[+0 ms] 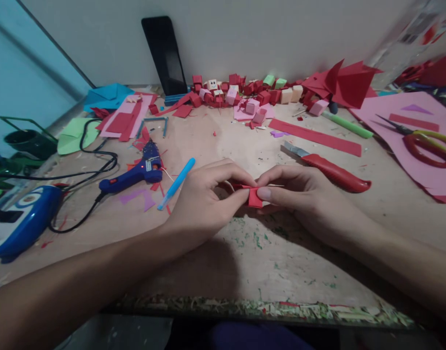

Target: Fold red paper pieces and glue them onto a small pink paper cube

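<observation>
A small folded piece of red paper [255,198] is pinched between both hands above the middle of the table. My left hand [217,192] grips its left side with thumb and fingertips. On the other side, my right hand [296,194] presses its thumb against the paper's front, with the fingers curled behind. The paper's far side is partly hidden by the fingers. Beside my left hand lies a blue pen-like stick [177,183]. A red-handled cutter [327,167] with a short metal blade rests just beyond my right hand.
At left are a blue glue gun [135,172] with its black cord and a blue tape dispenser [26,218]. Several small paper cubes [252,106] line the back wall near a leaning phone [165,56]. Scissors [423,141] lie on pink paper [376,109] at right. A red strip [316,137] lies ahead.
</observation>
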Demonstrator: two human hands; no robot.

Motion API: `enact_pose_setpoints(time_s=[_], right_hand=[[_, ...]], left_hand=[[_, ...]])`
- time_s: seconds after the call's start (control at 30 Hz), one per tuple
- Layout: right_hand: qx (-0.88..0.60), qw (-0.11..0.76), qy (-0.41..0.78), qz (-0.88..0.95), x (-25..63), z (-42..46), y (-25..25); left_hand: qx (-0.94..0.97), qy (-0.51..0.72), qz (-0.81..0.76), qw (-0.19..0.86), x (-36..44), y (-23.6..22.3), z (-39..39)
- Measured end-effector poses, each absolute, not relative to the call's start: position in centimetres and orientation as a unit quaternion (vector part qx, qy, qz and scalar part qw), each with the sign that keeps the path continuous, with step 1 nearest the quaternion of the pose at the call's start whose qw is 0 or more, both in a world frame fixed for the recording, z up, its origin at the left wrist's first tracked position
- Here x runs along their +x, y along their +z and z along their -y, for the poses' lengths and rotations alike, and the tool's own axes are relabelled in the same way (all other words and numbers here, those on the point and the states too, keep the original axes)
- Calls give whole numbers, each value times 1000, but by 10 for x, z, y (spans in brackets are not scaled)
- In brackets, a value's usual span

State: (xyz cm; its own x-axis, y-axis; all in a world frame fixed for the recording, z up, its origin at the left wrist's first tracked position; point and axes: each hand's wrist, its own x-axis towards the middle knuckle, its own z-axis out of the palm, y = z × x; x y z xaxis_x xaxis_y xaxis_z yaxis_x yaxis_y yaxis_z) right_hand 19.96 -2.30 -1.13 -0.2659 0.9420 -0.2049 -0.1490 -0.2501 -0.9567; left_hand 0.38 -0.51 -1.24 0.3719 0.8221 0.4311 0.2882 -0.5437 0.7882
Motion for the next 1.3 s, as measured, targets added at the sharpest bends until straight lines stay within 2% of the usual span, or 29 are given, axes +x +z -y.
enact_pose_setpoints(time_s=[0.2, 0.37, 0.9, 1.0, 1.3], right_hand=[[-400, 424, 697, 418, 205, 20, -16], [-415, 379, 709, 426, 203, 21, -11], [-389, 347, 746, 414, 210, 18, -14], [-417, 365, 700, 452, 206, 20, -9], [-496, 389, 448, 633, 198, 29, -5]], left_hand=[[810, 412, -341, 239, 1, -10, 6], [826, 403, -337, 204, 1, -11, 8], [825, 400, -331, 223, 1, -9, 9], [815, 398, -357, 224, 2, -7, 10], [822, 360, -394, 199, 1, -11, 6]])
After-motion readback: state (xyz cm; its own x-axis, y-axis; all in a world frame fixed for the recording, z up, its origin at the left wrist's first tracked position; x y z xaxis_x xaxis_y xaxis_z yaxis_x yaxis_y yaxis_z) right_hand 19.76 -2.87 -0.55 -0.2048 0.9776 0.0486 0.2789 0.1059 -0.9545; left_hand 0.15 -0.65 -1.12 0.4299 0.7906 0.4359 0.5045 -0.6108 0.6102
